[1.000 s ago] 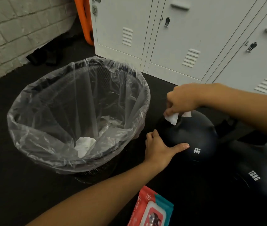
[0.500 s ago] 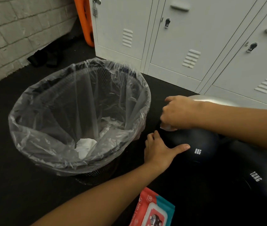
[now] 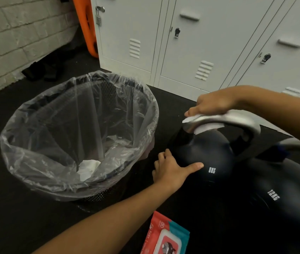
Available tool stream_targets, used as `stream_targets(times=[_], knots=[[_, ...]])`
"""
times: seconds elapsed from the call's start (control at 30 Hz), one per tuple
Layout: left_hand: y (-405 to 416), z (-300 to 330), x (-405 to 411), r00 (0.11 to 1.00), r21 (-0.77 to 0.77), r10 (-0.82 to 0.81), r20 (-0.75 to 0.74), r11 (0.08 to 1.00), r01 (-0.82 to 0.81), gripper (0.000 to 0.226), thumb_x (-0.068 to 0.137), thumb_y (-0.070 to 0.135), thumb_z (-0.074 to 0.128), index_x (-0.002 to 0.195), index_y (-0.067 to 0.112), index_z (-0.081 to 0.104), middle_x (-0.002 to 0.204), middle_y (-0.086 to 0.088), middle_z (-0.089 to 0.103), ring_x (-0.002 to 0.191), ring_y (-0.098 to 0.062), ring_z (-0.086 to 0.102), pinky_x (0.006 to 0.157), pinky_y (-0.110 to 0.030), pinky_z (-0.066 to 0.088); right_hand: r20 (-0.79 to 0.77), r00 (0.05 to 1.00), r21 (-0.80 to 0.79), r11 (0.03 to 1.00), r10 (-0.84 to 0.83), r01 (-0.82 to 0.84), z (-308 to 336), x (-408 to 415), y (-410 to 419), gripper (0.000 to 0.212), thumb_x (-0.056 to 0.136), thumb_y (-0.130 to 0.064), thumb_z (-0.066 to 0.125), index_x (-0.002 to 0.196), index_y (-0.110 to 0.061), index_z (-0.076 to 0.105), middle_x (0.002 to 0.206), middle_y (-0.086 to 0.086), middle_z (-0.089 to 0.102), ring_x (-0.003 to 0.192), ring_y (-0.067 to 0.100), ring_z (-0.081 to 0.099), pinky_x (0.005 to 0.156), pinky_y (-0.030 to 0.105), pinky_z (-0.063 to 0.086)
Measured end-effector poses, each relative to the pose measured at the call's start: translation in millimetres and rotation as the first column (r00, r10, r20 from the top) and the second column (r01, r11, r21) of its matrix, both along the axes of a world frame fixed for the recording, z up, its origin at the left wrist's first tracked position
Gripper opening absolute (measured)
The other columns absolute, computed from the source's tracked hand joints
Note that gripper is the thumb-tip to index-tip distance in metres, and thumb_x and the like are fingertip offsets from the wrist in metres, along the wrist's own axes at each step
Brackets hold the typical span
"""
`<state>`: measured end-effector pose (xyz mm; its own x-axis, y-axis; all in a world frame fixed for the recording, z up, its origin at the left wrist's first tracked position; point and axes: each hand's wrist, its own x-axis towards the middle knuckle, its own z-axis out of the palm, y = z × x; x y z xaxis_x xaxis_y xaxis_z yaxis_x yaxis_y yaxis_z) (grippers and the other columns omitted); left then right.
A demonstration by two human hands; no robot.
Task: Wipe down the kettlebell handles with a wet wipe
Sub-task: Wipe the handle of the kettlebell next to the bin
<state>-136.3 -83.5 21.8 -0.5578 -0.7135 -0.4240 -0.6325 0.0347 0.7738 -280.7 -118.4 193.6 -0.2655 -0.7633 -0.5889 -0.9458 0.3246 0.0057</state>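
Head view looks down on 2 hands working at a dark kettlebell marked 8KG (image 3: 203, 158) on the black floor (image 3: 8, 217). The right hand (image 3: 213, 103) reaches in from the right and curls over the silver handle (image 3: 226, 120), pressing a white wet wipe (image 3: 206, 127) against it; the wipe wraps the handle's left end, showing above and below the bar. How tightly the fingers close round the handle is hard to judge, since the bar hides their tips. The left hand (image 3: 173, 169) lies flat against the bell's left flank just below the right hand, fingers straight and thumb stretched out toward the 8KG lettering (holding nothing, only steadying).

Right of the left hand, touching or just beside the 8KG bell, sits a second, larger kettlebell marked 12KG (image 3: 281, 197), its own handle partly hidden behind the right forearm. Just left of the left hand stands a round bin (image 3: 79, 182) lined with a clear plastic bag, a crumpled white wipe (image 3: 87, 167) lying at its bottom. Under the left forearm, near the lower edge, lies a red and teal pack of wipes (image 3: 165, 237), partly cut off. Beyond the right hand stand white lockers (image 3: 209, 43), with a brick wall (image 3: 17, 33) and an orange object (image 3: 87, 28) further left.
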Motion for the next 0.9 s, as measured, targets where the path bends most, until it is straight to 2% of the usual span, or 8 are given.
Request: stream_targets(times=[0.1,0.17,0.27,0.33,0.43,0.67,0.8,0.9], knots=[[-1,1,-1,1.0,0.005,-0.001,0.016,1.0,0.0,0.12,0.066,0.074,0.067,0.154,0.015,0.011,0.158,-0.005,0.017,0.144,-0.03,0.02,0.113,-0.051,0.024,-0.024,0.999,0.045,0.998,0.035,-0.034,-10,12,-8,0.043,0.103,-0.036,0.042,0.067,-0.018,0.057,0.072,0.001,0.055,0.069,0.019,0.051,0.064,0.031,0.038],[-1,2,-1,1.0,0.014,0.0,0.02,1.0,0.0,0.12,0.066,0.074,0.067,0.154,0.016,0.011,0.158,-0.005,0.017,0.144,-0.03,0.02,0.113,-0.052,0.023,-0.1,0.991,0.114,0.991,0.084,-0.072,-21,23,-16,0.033,0.102,-0.031,0.043,0.084,-0.01,0.062,0.086,0.008,0.059,0.08,0.024,0.052,0.073,0.034,0.042],[-2,3,-2,1.0,0.02,-0.001,0.024,1.0,0.0,0.119,0.066,0.074,0.067,0.154,0.016,0.011,0.157,-0.005,0.017,0.144,-0.03,0.019,0.114,-0.053,0.023,-0.262,0.95,0.215,0.97,0.168,-0.112,-38,42,-21,0.03,0.1,-0.031,0.045,0.094,-0.007,0.06,0.079,0.006,0.059,0.07,0.021,0.055,0.069,0.032,0.046],[-2,3,-2,0.999,0.021,-0.004,0.034,1.0,0.003,0.119,0.067,0.074,0.066,0.154,0.016,0.01,0.158,-0.005,0.017,0.144,-0.03,0.018,0.114,-0.053,0.023,-0.385,0.881,0.255,0.949,0.275,-0.184,-44,52,-18,0.034,0.102,-0.042,0.044,0.098,-0.013,0.062,0.09,0.005,0.064,0.08,0.02,0.062,0.079,0.031,0.046],[-1,3,-2,0.999,0.011,-0.008,0.048,1.0,0.007,0.119,0.067,0.074,0.066,0.154,0.016,0.01,0.158,-0.005,0.017,0.144,-0.03,0.019,0.113,-0.053,0.024,-0.5,0.69,0.258,0.851,0.523,-0.458,-43,48,-2,0.045,0.102,-0.052,0.038,0.128,-0.02,0.057,0.123,0.005,0.061,0.114,0.027,0.059,0.103,0.039,0.032],[-3,5,-2,0.999,0.002,0.001,0.046,1.0,-0.001,0.119,0.066,0.074,0.067,0.154,0.015,0.013,0.157,-0.006,0.019,0.144,-0.031,0.02,0.113,-0.053,0.024,-0.484,0.62,0.037,0.722,0.617,-0.69,-24,9,35,0.034,0.102,-0.043,0.039,0.135,-0.052,0.042,0.13,-0.014,0.053,0.123,0.01,0.053,0.118,0.046,0.012],[-1,4,-1,0.999,-0.03,0.012,0.033,0.999,-0.011,0.116,0.067,0.073,0.068,0.153,0.014,0.016,0.155,-0.005,0.022,0.143,-0.029,0.023,0.112,-0.051,0.027,-0.517,0.637,-0.269,0.598,0.571,-0.755,-24,-22,51,0.044,0.093,-0.044,0.055,0.137,-0.041,0.052,0.112,-0.011,0.066,0.105,0.012,0.067,0.114,0.049,0.026],[3,2,1,0.999,-0.112,0.031,-0.035,0.993,-0.035,0.113,0.068,0.069,0.069,0.152,0.012,0.02,0.153,-0.004,0.025,0.141,-0.024,0.026,0.113,-0.043,0.03,-0.514,0.715,-0.418,0.59,0.474,-0.691,-27,-37,67,0.051,0.093,-0.057,0.041,0.137,-0.035,0.055,0.107,-0.009,0.07,0.1,0.017,0.069,0.113,0.048,0.032]])
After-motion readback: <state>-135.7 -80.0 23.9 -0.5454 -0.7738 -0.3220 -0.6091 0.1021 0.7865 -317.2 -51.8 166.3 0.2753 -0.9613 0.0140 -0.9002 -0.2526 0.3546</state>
